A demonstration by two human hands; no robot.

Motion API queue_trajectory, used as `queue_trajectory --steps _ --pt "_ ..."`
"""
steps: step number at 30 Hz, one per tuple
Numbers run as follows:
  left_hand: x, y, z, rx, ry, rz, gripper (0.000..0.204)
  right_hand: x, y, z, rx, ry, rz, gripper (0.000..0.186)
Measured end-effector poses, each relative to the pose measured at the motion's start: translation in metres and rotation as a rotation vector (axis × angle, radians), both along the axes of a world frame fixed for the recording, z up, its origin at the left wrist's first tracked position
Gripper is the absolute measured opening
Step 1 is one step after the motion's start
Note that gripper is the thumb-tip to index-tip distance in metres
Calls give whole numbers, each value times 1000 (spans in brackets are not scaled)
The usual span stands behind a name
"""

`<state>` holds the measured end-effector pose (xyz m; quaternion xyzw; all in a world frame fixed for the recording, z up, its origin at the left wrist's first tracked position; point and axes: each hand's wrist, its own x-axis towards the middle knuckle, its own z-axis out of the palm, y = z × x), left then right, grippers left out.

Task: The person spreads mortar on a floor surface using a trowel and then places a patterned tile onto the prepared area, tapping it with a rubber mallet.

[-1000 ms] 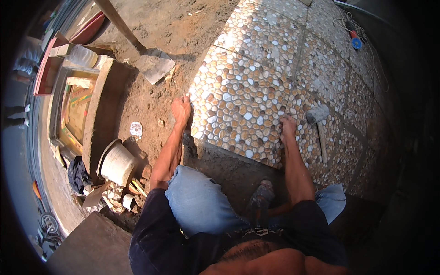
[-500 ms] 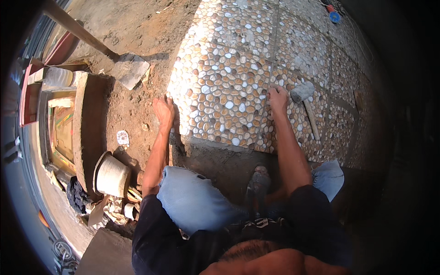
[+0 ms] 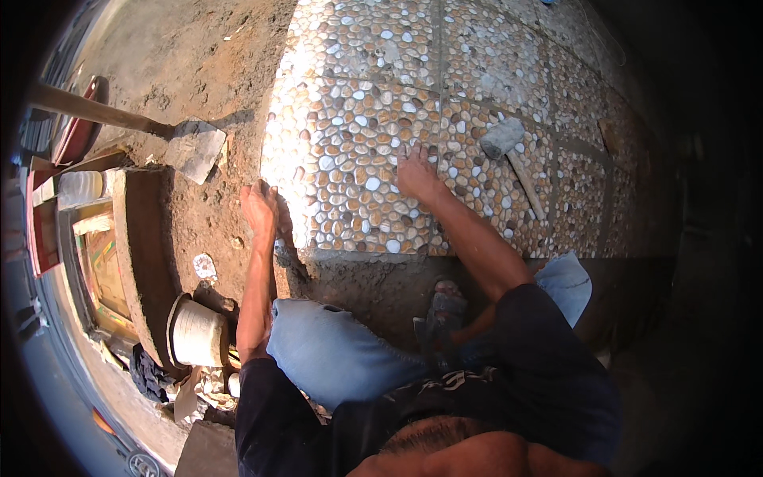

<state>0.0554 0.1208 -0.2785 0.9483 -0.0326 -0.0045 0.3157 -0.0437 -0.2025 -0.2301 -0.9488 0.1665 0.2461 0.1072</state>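
Observation:
A square pebble-patterned paving tile [image 3: 350, 167] lies at the near left corner of the tiled area, next to bare soil. My left hand [image 3: 261, 208] grips its left edge with the fingers curled over the rim. My right hand [image 3: 415, 175] presses flat on the tile's right side, close to the joint with the neighbouring tile. A rubber mallet [image 3: 513, 155] with a wooden handle lies on the tile to the right of my right hand, untouched.
A hoe [image 3: 171, 139] with a long wooden handle rests on the dirt at the left. A shallow cement-lined trough [image 3: 143, 254] and a white bucket [image 3: 195, 334] stand at the lower left. More pebble tiles [image 3: 509, 63] stretch away at the back and right.
The view has shifted closer to the tile. Both hands stay on the same tile, the left on its edge, the right near the joint; the mallet has not moved.

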Motion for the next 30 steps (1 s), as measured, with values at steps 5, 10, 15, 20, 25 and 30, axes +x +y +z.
queue_trajectory --steps 5,10,15,20,25,30 --pt "6 -6 16 62 135 -75 31 10 -17 -9 -60 106 140 67" --pt "8 -38 18 318 -77 -324 72 21 -92 41 178 234 418 58" --pt "8 -111 58 487 157 -663 81 -49 -162 90 32 318 285 58" --pt "27 -148 64 685 372 -779 82 -139 -155 62 -53 269 133 75" --pt "20 -172 70 743 388 -768 85 -179 -156 25 -68 120 -53 91" --pt "19 -152 28 810 310 -757 86 -179 -154 13 -2 51 -82 90"
